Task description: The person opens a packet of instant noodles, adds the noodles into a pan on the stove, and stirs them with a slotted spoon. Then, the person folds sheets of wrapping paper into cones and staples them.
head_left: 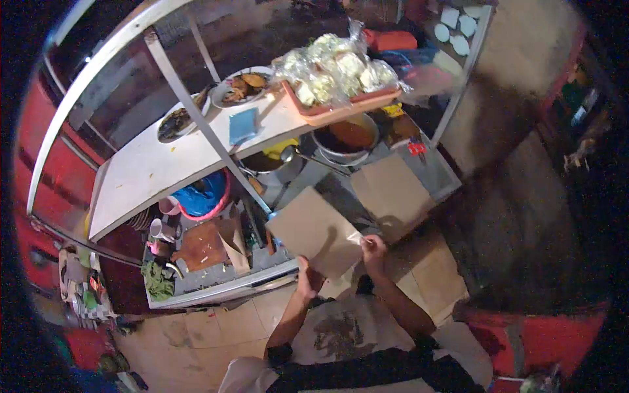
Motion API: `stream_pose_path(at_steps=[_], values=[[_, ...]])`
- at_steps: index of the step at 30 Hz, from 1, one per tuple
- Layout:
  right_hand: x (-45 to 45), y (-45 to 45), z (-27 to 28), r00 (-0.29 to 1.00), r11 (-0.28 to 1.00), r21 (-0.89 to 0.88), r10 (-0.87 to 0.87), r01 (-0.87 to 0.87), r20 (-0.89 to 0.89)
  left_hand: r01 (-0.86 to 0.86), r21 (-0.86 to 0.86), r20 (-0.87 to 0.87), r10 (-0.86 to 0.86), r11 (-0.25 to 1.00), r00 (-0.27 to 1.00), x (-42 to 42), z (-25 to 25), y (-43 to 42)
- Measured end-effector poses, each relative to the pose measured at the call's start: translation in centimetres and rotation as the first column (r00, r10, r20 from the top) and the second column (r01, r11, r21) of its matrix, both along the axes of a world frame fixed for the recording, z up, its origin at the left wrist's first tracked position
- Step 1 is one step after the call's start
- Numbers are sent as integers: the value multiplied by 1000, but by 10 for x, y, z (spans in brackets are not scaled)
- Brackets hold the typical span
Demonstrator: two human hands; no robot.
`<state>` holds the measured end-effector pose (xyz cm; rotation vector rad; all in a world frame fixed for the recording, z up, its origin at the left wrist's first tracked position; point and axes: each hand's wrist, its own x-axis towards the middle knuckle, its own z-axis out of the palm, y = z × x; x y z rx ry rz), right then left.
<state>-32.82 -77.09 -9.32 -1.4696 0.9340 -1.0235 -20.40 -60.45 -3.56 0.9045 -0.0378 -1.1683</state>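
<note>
A brown paper sheet (308, 226) is held up in front of me, tilted, at the counter's front edge. My left hand (308, 280) is closed on its lower left edge, the thumb pointing up along it. At the right edge my right hand (373, 252) pinches the sheet near a pale, shiny strip whose nature I cannot make out. Just beyond that hand, a second brown paper sheet (392, 193) lies on the counter.
Behind the papers stand a pot of reddish sauce (347, 136) and a pot with a ladle (288, 154). An orange tray (341, 110) of bagged food and food plates (244, 88) occupy the shelf. A cutting board (202, 247) lies left, near a pink basin (226, 196).
</note>
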Motion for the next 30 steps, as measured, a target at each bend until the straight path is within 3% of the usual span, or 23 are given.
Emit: stream_pose_path(at_steps=[1, 2, 3, 5, 6, 7, 8, 9, 11, 13, 15, 16, 17, 19, 20, 24, 26, 27, 29, 30], values=[[1, 10, 13, 998, 998, -44, 52, -51, 22, -35, -147, -231, 0, 989, 973, -4, 13, -6], [4, 20, 21, 999, 999, -31, 43, -42, 10, -63, -92, -132, 51, 994, 990, -9, 23, -16], [6, 30, 27, 999, 999, -51, 12, -14, -48, -38, -48, -237, 26, 998, 971, -10, 25, -21], [2, 40, 48, 993, 998, -62, -8, 1, -115, -46, 84, -232, 65, 995, 971, -10, -3, -28], [-2, 44, 66, 961, 910, -392, 21, -133, -277, -54, 96, -241, 76, 994, 968, -8, -13, -28], [-4, 47, 74, 904, 699, -648, -3, -303, -427, -43, 4, -294, 43, 999, 955, -5, -23, -26], [-7, 51, 52, 827, 630, -572, 218, -525, -519, -40, -91, -341, 7, 995, 940, -3, -27, -25], [-6, 53, 54, 822, 625, -568, 231, -536, -521, -54, -87, -344, 21, 995, 939, -4, -11, -28], [-1, 57, 65, 742, 422, -611, 350, -669, -571, -134, -182, -358, 62, 974, 932, -9, 35, -35], [-3, 60, 60, 715, 395, -596, 404, -699, -570, -106, -275, -361, 0, 956, 933, -5, 27, -34], [-5, 64, 51, 617, 500, -404, 397, -766, -679, -139, -155, -335, 81, 978, 939, -10, 52, -32], [0, 70, 30, 775, 748, -215, 577, -628, -259, -129, -269, -390, 14, 954, 921, -7, 27, -28], [4, 76, 8, 829, 867, -6, 479, -499, 289, -138, -262, -394, 25, 955, 919, -10, 21, -30], [2, 65, 6, 955, 902, 345, 294, -261, -47, -245, -101, -42, 242, 964, 969, -19, 14, -43], [12, 64, -1, 942, 839, 447, 208, -311, 264, -279, 20, -148, 279, 960, 949, -18, 8, -43], [17, 55, 2, 960, 867, 412, 259, -281, 110, -455, 85, -56, 460, 887, 886, -22, 0, -52], [20, 55, 10, 941, 747, 579, 203, -328, 271, -544, 62, 146, 531, 837, 835, -26, 4, -54], [17, 60, -3, 943, 746, 583, 195, -321, 269, -538, 67, 146, 525, 840, 839, -27, 0, -52], [15, 68, -32, 863, 628, 635, 121, -449, 491, -422, 143, 155, 401, 895, 903, -24, -6, -47], [14, 61, -25, 858, 687, 530, 301, -497, 416, -413, 146, 155, 392, 899, 907, -24, 6, -47]])
